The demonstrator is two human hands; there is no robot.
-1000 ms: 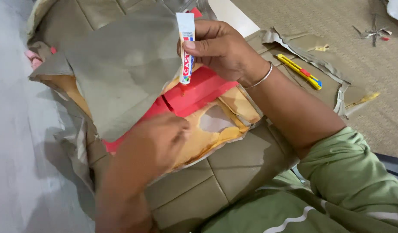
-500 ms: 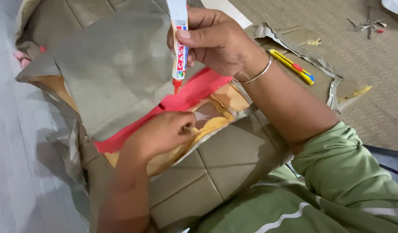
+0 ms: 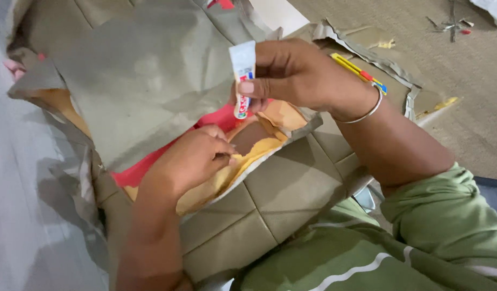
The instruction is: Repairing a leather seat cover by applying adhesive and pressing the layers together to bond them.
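Pinching a small glue tube (image 3: 243, 81), the right hand (image 3: 302, 75) hovers over lifted grey covering (image 3: 151, 81); left hand (image 3: 192, 159) fingers press the exposed yellow foam (image 3: 248, 156), gluing apparently unfinished

The left hand (image 3: 192, 159) hides part of the yellow foam (image 3: 248, 156) beneath it. The glue tube (image 3: 242, 81) has its nozzle tip blurred. At the upper right, scissors (image 3: 450, 24) are too small and cut off.
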